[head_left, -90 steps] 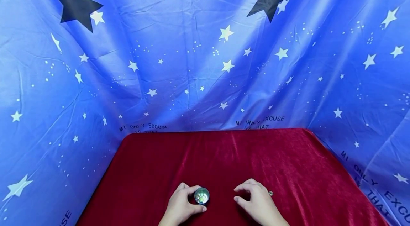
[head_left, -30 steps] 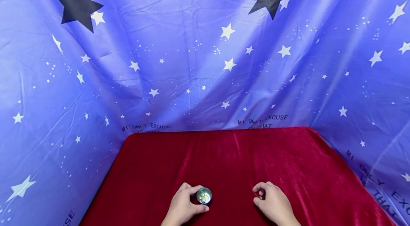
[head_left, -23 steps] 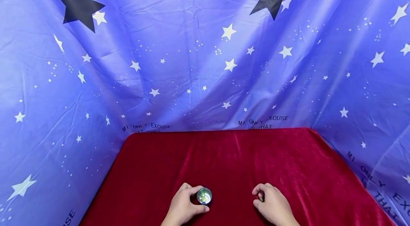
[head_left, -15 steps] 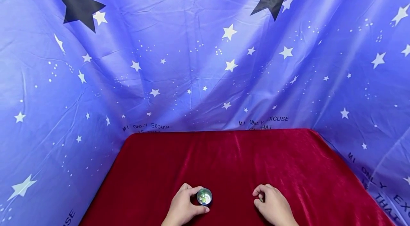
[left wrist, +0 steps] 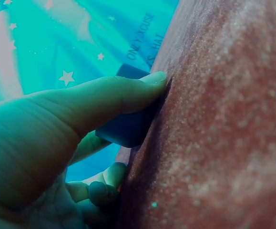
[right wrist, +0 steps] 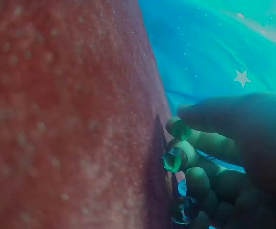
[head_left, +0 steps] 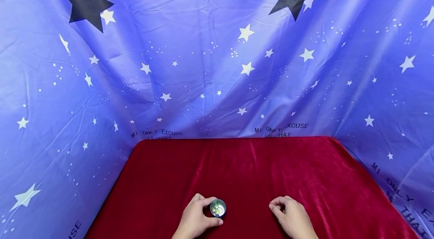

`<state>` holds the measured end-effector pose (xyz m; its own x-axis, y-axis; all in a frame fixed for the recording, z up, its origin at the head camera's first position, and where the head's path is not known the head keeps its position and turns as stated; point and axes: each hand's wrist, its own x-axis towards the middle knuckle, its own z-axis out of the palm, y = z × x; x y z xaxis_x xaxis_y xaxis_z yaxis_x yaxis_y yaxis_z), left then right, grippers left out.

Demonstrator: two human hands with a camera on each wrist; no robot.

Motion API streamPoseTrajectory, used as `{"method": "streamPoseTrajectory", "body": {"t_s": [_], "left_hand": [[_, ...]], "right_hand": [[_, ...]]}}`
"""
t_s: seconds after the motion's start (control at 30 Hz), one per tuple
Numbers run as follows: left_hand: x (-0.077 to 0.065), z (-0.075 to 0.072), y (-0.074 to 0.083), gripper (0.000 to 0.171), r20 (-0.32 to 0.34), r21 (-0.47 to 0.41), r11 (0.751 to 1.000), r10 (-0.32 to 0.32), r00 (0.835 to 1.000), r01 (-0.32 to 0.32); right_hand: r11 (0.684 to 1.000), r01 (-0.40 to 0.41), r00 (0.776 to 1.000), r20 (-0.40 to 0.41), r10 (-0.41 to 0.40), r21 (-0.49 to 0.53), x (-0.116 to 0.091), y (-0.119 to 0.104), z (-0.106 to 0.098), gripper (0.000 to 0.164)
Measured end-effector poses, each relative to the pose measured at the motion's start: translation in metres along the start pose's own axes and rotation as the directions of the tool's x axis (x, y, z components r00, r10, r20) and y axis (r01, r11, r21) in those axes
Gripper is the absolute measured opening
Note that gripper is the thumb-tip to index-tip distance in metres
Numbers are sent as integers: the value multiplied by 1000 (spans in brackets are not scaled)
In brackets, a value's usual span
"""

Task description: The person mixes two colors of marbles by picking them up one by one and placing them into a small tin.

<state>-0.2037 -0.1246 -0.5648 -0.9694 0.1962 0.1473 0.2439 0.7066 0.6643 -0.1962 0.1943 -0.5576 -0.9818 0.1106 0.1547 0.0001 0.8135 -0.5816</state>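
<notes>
My left hand [head_left: 196,215] grips a small round cup [head_left: 218,208] on the red cloth, thumb on the near side and fingers behind. Several greenish marbles [head_left: 217,210] show inside it. In the left wrist view the cup's dark blue wall [left wrist: 128,129] tilts with the camera, its base against the cloth. To the right of the cup, my right hand [head_left: 294,214] pinches a green glass marble [right wrist: 181,130] between thumb and forefinger, low over the cloth. The right wrist view shows a second marble [right wrist: 173,160] by the middle finger and a third clear marble [right wrist: 184,210] by the lower fingers.
A red velvet cloth [head_left: 230,167] covers the table. Blue star-patterned curtains [head_left: 190,81] with printed lettering hang along its back and both sides. A stretch of cloth lies between the two hands.
My right hand has shifted right to where a marble lay on the cloth, and its thumb and fingers have closed together. The left hand keeps its grip on the cup. The head view drifts slightly.
</notes>
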Motion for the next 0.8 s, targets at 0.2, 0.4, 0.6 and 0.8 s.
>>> {"method": "streamPoseTrajectory", "body": {"t_s": [0.2,0.4,0.6,0.8], "left_hand": [[-1,0,1,61,-4,12,1000,9,1000,-9],[0,1,1,61,-1,20,1000,17,1000,-16],[-1,2,2,61,-3,23,1000,14,1000,-14],[0,1,2,60,-18,30,999,15,1000,-14]], "right_hand": [[999,-35,997,-73,38,42,0,1,-4,12],[996,-9,990,-142,22,92,-1,1,-3,19],[988,38,992,-125,-19,152,-2,-4,-1,15],[977,144,982,-145,-121,158,-1,-16,-1,21]]}}
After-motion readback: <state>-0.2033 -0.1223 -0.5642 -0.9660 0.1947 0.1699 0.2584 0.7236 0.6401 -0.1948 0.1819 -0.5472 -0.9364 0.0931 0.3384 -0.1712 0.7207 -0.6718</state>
